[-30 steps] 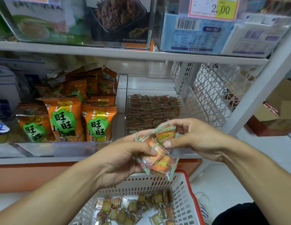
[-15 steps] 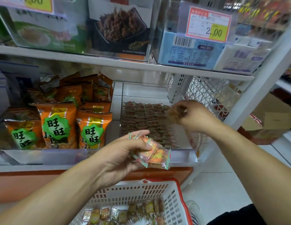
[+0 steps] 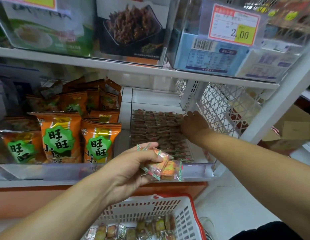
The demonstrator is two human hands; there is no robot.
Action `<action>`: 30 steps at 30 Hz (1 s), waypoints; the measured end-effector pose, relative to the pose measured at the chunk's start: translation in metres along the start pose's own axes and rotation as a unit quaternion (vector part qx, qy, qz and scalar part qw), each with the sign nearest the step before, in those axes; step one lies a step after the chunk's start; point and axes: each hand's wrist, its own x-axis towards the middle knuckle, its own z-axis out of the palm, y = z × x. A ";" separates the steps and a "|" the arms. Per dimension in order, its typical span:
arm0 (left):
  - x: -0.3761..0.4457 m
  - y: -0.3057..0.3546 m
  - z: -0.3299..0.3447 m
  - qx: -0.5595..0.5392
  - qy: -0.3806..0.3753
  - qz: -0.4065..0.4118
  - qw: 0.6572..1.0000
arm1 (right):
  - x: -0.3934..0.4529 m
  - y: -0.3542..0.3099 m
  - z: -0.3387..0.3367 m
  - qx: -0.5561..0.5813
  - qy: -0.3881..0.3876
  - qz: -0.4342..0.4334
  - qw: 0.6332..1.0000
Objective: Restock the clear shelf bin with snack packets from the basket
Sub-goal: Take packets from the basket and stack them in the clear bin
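The right hand [image 3: 194, 126], which a second ago pinched one packet, now rests with fingers flat on the packed rows in the clear plastic shelf bin [image 3: 194, 168]: one delivered. The left hand's [image 3: 133, 163] grip holds several small clear-wrapped snack packets [image 3: 165, 168] above the white slotted red-rimmed basket [image 3: 168, 207].

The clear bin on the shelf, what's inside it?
Rows of small brown snack packets fill the clear bin. The right hand covers a few at the far right; lower layers cannot be seen.
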 end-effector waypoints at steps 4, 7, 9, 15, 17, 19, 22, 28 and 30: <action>-0.001 0.000 -0.001 -0.005 -0.011 0.003 1.000 | 0.005 -0.008 0.008 0.015 0.000 0.029 0.999; -0.005 0.001 0.001 -0.006 -0.011 0.027 1.000 | 0.003 -0.010 0.001 0.100 0.025 0.053 0.993; -0.006 0.001 0.002 -0.006 -0.008 0.041 0.999 | -0.007 -0.010 -0.014 0.172 0.039 0.049 0.983; -0.012 0.002 0.001 -0.010 0.016 0.099 0.995 | -0.091 0.000 -0.077 0.600 -0.010 -0.011 0.800; -0.015 0.003 -0.001 0.005 0.023 0.114 0.993 | -0.128 -0.009 -0.088 0.765 -0.097 -0.062 0.634; -0.017 0.001 0.000 0.022 0.024 0.121 0.992 | -0.144 -0.025 -0.084 0.804 -0.068 -0.089 0.584; -0.019 -0.003 0.001 0.036 0.054 0.132 0.989 | -0.147 -0.047 -0.074 0.841 -0.018 -0.060 0.538; -0.025 -0.012 -0.003 0.010 0.070 0.080 0.994 | -0.157 -0.051 -0.057 0.768 0.255 0.023 0.587; -0.028 -0.015 -0.001 -0.013 0.032 0.044 0.998 | -0.161 -0.053 -0.058 0.698 0.336 0.007 0.632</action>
